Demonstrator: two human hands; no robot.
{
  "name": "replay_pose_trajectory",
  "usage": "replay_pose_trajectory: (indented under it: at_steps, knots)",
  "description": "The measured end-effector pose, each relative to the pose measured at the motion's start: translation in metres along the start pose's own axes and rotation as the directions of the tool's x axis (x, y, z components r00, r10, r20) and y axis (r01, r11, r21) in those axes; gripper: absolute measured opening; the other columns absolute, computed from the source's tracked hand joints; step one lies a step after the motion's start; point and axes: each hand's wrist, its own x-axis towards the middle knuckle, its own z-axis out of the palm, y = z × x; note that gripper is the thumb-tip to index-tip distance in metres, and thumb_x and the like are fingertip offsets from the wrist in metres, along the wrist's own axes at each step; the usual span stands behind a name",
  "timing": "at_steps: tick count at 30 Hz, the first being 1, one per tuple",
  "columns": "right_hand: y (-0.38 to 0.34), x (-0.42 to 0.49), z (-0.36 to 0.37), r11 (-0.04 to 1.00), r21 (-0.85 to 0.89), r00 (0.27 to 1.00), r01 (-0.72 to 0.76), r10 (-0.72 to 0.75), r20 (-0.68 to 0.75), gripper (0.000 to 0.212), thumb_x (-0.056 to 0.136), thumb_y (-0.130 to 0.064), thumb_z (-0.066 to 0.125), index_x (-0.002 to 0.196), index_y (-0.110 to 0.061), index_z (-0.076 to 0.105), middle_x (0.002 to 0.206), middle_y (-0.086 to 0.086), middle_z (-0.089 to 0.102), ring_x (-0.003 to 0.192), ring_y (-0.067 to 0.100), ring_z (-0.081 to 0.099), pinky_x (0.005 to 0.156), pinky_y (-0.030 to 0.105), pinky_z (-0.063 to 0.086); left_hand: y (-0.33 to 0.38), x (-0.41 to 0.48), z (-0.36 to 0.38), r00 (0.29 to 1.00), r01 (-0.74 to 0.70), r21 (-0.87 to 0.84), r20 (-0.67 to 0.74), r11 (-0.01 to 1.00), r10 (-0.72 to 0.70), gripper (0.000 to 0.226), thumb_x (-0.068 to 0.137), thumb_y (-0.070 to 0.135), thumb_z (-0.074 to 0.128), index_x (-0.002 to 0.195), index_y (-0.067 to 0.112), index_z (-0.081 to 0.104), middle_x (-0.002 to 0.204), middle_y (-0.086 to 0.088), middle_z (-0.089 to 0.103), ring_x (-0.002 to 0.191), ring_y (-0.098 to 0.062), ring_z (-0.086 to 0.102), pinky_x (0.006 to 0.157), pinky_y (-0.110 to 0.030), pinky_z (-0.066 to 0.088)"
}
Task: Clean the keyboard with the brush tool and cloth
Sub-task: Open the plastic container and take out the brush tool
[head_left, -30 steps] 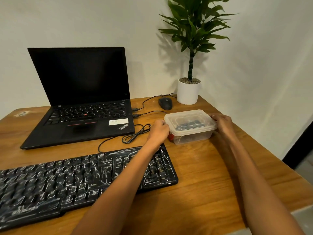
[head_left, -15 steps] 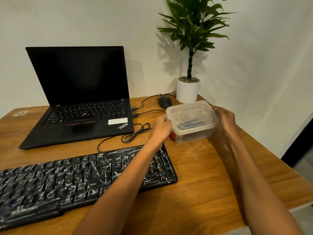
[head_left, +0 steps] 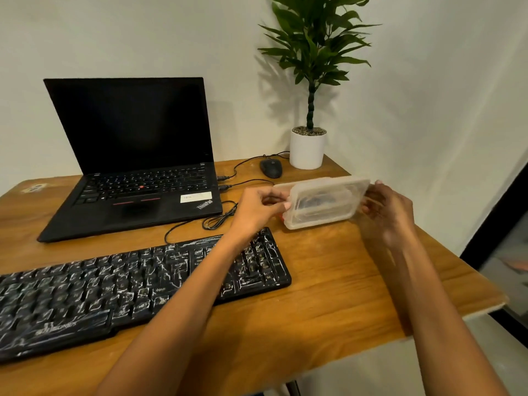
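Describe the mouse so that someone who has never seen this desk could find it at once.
Find the wooden desk and its far corner, where a white plant pot stands. Just left of the pot lies the mouse, the only small, black, rounded thing there.

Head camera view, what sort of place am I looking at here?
Most likely a desk corner in a home or small office: an open laptop, a separate keyboard and a mouse sit on a wooden table, with a potted plant against the plain wall.
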Motion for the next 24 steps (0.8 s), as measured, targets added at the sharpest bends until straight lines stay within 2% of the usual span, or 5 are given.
replay_pose_trajectory:
  at_steps: [5,9,13,17,24]
  knots:
    - [0.002,-0.012,-0.025,0.996,-0.019,0.997,-0.083,0.083,-0.005,0.017,0.085,-0.025,0.063,0.087,-0.008,0.064,0.090,0.007,0.064,0.084,0.020,0.064,0.063,0.028,0.055,-0.001,-0.015,-0.003,0.967,-0.098,0.182,0.252,0.978,0.050,0.015,0.074,0.003,0.071,0.082,0.016,0.068,0.084,0.006,0.066,0.077,-0.003,0.060,0.074,-0.015,0.050]
    - [0.009,-0.012,-0.039,0.956,-0.285,0.996,-0.074,0.086,0.031,0.019,0.076,-0.012,0.071,0.093,-0.004,0.069,0.100,0.010,0.067,0.099,0.027,0.062,0.087,0.045,0.053,0.001,-0.023,0.003,0.919,-0.221,0.436,0.394,0.872,0.036,0.011,0.074,0.010,0.073,0.084,0.015,0.073,0.092,0.006,0.069,0.084,0.001,0.057,0.072,-0.005,0.043]
    - [0.013,-0.019,-0.043,0.855,-0.515,0.996,0.053,-0.012,0.083,0.019,0.078,0.007,0.063,0.094,-0.001,0.068,0.099,0.009,0.066,0.096,0.023,0.060,0.088,0.037,0.051,0.003,-0.025,0.011,0.846,-0.344,0.552,0.533,0.760,-0.003,0.013,0.075,0.005,0.072,0.085,0.012,0.074,0.090,0.002,0.072,0.087,-0.006,0.061,0.083,-0.020,0.048]
    - [0.020,-0.022,-0.043,0.774,-0.627,0.996,0.087,-0.069,0.053,0.017,0.077,0.007,0.063,0.088,-0.005,0.067,0.098,0.013,0.065,0.094,0.026,0.061,0.083,0.038,0.052,0.004,-0.026,0.016,0.823,-0.380,0.572,0.568,0.727,-0.017,0.015,0.076,0.003,0.069,0.088,0.011,0.074,0.089,0.002,0.071,0.083,-0.004,0.062,0.084,-0.026,0.051]
    - [0.021,-0.016,-0.036,0.653,-0.742,0.973,0.152,-0.229,-0.003,0.010,0.079,-0.003,0.065,0.087,-0.008,0.069,0.092,0.007,0.067,0.084,0.021,0.061,0.078,0.037,0.054,0.004,-0.021,0.012,0.854,-0.366,0.500,0.515,0.785,0.070,0.021,0.080,0.005,0.066,0.100,0.012,0.069,0.104,0.004,0.068,0.091,0.001,0.057,0.080,-0.004,0.043]
